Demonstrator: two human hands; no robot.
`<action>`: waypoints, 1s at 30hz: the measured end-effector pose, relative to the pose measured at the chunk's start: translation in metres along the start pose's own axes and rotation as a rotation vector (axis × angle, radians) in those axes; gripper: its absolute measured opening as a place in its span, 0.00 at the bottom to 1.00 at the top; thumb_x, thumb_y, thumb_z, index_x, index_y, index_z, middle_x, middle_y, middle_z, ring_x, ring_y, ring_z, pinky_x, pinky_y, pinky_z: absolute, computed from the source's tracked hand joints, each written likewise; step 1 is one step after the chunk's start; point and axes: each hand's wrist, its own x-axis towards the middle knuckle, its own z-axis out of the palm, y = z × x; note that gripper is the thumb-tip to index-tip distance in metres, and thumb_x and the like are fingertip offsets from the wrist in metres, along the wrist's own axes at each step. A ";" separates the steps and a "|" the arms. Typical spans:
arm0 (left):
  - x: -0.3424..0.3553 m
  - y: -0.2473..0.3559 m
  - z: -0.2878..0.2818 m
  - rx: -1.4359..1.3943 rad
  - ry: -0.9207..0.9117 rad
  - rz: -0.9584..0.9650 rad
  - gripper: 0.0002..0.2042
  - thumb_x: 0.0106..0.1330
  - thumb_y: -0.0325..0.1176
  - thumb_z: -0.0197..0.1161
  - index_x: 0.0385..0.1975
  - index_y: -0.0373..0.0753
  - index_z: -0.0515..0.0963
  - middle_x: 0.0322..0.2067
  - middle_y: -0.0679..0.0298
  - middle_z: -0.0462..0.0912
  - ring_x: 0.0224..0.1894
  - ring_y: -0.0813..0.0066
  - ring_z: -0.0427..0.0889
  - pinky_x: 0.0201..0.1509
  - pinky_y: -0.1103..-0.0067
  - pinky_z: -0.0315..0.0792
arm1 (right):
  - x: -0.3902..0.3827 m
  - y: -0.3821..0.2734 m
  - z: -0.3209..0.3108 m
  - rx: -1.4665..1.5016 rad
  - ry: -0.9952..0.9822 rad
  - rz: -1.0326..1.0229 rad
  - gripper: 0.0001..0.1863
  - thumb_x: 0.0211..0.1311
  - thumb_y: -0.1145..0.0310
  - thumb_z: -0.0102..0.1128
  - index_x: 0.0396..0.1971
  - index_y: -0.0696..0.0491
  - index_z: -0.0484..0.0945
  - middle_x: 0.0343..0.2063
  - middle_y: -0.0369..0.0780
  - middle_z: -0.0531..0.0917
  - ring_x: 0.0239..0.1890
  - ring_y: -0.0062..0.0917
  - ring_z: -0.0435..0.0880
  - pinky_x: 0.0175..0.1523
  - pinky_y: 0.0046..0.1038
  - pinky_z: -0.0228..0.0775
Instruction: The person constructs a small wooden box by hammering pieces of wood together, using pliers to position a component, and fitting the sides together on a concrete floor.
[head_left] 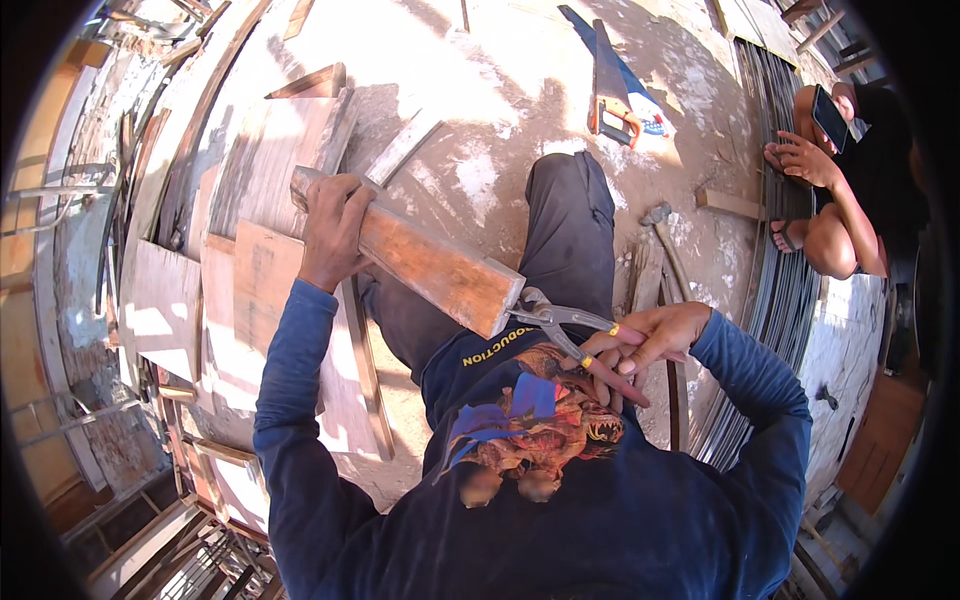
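My left hand point(337, 228) is closed around the far end of a short wooden block point(437, 262), holding it slantwise above my lap. In my right hand point(643, 350) is a pair of slip-joint pliers point(560, 318) with reddish handle grips, the fingers wrapped about the handles. The pliers' jaws meet the block's near end, at what looks like a small metal piece; whether they grip it I cannot tell. My knee in dark trousers lies just beyond the block.
A handsaw point(612, 85) lies on the ground ahead, and a hammer point(668, 245) rests right of my knee. Wooden boards point(265, 285) are stacked at left. To the right, a person point(850, 180) with a phone point(829, 118) sits by long metal strips point(775, 270).
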 end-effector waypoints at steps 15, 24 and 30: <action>0.006 -0.002 0.011 0.057 -0.045 0.037 0.33 0.33 0.37 0.74 0.46 0.34 0.73 0.45 0.52 0.73 0.49 0.53 0.74 0.55 0.59 0.64 | 0.000 0.027 0.012 0.148 0.088 0.013 0.29 0.69 0.55 0.55 0.57 0.64 0.67 0.31 0.44 0.79 0.36 0.32 0.83 0.37 0.30 0.77; 0.037 0.002 0.007 -0.085 -0.469 0.083 0.32 0.40 0.46 0.74 0.45 0.36 0.73 0.44 0.56 0.75 0.51 0.56 0.75 0.58 0.65 0.68 | 0.003 0.044 0.056 -0.076 0.373 0.081 0.07 0.68 0.69 0.53 0.42 0.54 0.73 0.21 0.28 0.71 0.20 0.11 0.67 0.24 0.16 0.61; 0.018 -0.001 0.120 -0.429 -0.474 0.016 0.32 0.54 0.64 0.62 0.39 0.36 0.75 0.39 0.54 0.76 0.44 0.54 0.76 0.49 0.62 0.70 | 0.001 0.050 0.071 -0.002 0.644 0.201 0.13 0.62 0.75 0.55 0.47 0.56 0.73 0.26 0.29 0.74 0.21 0.10 0.70 0.24 0.16 0.64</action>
